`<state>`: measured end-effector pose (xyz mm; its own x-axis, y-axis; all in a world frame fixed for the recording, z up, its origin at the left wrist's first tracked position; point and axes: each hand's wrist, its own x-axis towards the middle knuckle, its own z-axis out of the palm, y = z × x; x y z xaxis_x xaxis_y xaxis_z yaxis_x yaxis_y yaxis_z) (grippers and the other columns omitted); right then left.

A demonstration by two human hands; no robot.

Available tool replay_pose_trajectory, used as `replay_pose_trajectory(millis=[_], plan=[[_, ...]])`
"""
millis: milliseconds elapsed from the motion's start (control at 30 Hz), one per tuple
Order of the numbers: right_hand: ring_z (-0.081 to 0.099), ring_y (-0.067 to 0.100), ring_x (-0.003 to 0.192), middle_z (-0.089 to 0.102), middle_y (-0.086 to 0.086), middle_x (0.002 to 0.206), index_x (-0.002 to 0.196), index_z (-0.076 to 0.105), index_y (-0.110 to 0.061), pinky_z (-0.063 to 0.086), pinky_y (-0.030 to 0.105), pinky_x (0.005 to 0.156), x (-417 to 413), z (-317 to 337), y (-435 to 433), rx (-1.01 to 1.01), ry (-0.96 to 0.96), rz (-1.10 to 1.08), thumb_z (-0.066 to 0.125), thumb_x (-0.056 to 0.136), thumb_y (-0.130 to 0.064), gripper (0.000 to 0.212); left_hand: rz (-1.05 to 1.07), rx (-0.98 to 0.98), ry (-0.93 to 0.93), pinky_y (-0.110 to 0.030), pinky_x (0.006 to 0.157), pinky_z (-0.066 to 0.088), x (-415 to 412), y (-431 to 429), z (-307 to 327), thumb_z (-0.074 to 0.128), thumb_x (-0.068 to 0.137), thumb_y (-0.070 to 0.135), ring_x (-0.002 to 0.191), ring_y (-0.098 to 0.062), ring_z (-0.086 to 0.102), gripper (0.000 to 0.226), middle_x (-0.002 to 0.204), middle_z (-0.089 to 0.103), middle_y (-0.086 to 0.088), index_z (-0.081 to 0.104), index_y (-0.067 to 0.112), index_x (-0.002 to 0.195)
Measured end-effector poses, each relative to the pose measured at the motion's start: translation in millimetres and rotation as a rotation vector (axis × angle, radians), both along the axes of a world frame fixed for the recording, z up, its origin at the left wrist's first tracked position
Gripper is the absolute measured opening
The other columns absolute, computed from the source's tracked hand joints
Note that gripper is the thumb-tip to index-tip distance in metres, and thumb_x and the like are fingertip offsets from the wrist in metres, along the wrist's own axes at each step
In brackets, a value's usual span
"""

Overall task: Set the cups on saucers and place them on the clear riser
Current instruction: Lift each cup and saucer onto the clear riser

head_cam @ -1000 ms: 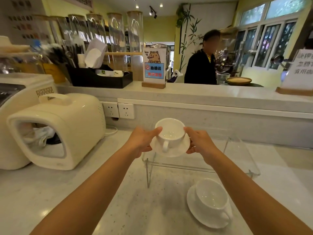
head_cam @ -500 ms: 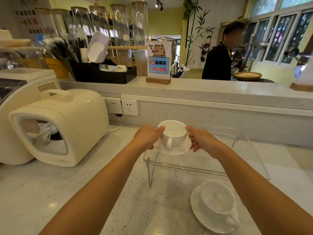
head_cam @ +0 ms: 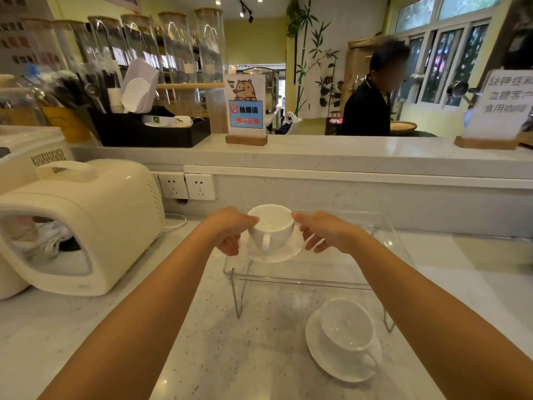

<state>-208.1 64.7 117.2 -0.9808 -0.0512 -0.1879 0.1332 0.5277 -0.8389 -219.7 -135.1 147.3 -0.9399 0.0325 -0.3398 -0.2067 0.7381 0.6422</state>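
Note:
A white cup [head_cam: 271,226] stands on a white saucer [head_cam: 281,252] at the left end of the clear riser [head_cam: 346,264], handle toward me. My left hand [head_cam: 232,232] grips the saucer's left edge, thumb against the cup. My right hand [head_cam: 320,233] grips the saucer's right edge, thumb at the cup's rim. Whether the saucer rests on the riser top or hovers just above it I cannot tell. A second white cup [head_cam: 347,327] sits on its saucer [head_cam: 320,350] on the counter in front of the riser, partly hidden by my right forearm.
A cream appliance [head_cam: 83,223] stands at the left. Wall sockets [head_cam: 187,186] and a raised ledge [head_cam: 317,157] run behind the riser, with a sign [head_cam: 246,111] and a black tray [head_cam: 150,129] on it. A person [head_cam: 372,96] stands beyond the ledge.
Both hands have carried the cup and saucer forward and down toward the riser's left end. The camera view has shifted slightly.

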Motion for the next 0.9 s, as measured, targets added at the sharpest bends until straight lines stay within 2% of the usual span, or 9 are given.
replay_pose_trajectory(millis=[67,133,233,333,400,533,700,800,900], plan=[[0.059,0.018,0.068,0.060,0.006,0.087,0.094,0.060,-0.014,0.051,0.029,0.063,4,6,3,0.053,0.003,0.001,0.044,0.088,-0.052,0.041,-0.020,-0.039,0.001,-0.035,0.063,0.056,4,-1,3,0.050,0.088,0.046,0.076,-0.030,0.066,0.058,0.101,0.067,-0.024,0.053,-0.006,0.114],[0.060,0.017,0.069,0.060,0.005,0.090,0.107,0.059,-0.011,0.051,0.028,0.062,13,13,5,0.094,0.033,0.008,0.048,0.088,-0.048,0.043,-0.048,-0.107,0.084,-0.039,0.070,0.054,10,0,7,0.049,0.089,0.044,0.075,-0.028,0.063,0.052,0.096,0.065,-0.020,0.052,-0.002,0.114],[0.061,0.016,0.074,0.062,0.004,0.091,0.104,0.061,-0.008,0.052,0.027,0.064,37,23,13,0.089,0.140,0.018,0.051,0.089,-0.040,0.037,-0.035,-0.164,0.464,-0.036,0.067,0.051,28,5,9,0.047,0.089,0.043,0.069,-0.022,0.057,0.041,0.083,0.063,-0.012,0.061,0.005,0.095],[0.064,0.011,0.072,0.066,0.001,0.090,0.091,0.062,-0.021,0.054,0.023,0.064,76,25,24,-0.034,0.300,-0.031,0.052,0.090,-0.035,0.017,0.022,0.045,0.945,-0.020,0.053,0.041,71,12,-5,0.047,0.089,0.041,0.068,-0.013,0.056,0.031,0.080,0.060,0.005,0.064,0.015,0.091],[0.065,0.007,0.067,0.067,-0.002,0.084,0.088,0.062,-0.026,0.054,0.017,0.058,104,18,30,-0.105,0.398,-0.073,0.052,0.090,-0.030,0.011,-0.014,0.181,1.070,-0.016,0.054,0.044,104,17,-25,0.049,0.088,0.037,0.068,-0.007,0.057,0.024,0.081,0.059,0.011,0.064,0.018,0.093],[0.064,0.005,0.061,0.067,-0.002,0.077,0.089,0.062,-0.025,0.052,0.014,0.054,148,-15,38,-0.168,0.487,-0.190,0.051,0.091,-0.023,0.011,-0.079,0.239,0.932,-0.012,0.065,0.042,145,33,-86,0.049,0.083,0.041,0.074,-0.001,0.055,0.024,0.086,0.055,0.018,0.061,0.025,0.096],[0.060,0.006,0.054,0.066,0.001,0.068,0.081,0.065,-0.020,0.048,0.015,0.049,174,-76,46,-0.211,0.411,-0.425,0.054,0.090,-0.019,0.015,-0.171,0.173,0.571,-0.023,0.088,0.038,158,52,-149,0.049,0.083,0.052,0.113,-0.010,0.049,0.049,0.125,0.050,0.008,0.045,0.025,0.125],[0.061,0.011,0.067,0.066,-0.001,0.076,0.080,0.062,-0.025,0.046,0.017,0.054,177,-109,50,-0.175,0.306,-0.530,0.054,0.090,-0.023,0.014,-0.142,0.220,0.266,-0.034,0.102,0.034,151,63,-166,0.046,0.081,0.060,0.129,-0.018,0.037,0.070,0.144,0.036,-0.002,0.031,0.022,0.137],[0.059,0.010,0.080,0.064,-0.005,0.088,0.085,0.059,-0.027,0.042,0.020,0.061,176,-130,56,-0.170,0.164,-0.580,0.053,0.089,-0.035,0.011,-0.097,0.237,0.076,-0.043,0.105,0.038,143,72,-173,0.043,0.078,0.066,0.126,-0.026,0.042,0.083,0.143,0.038,-0.010,0.027,0.012,0.140]])
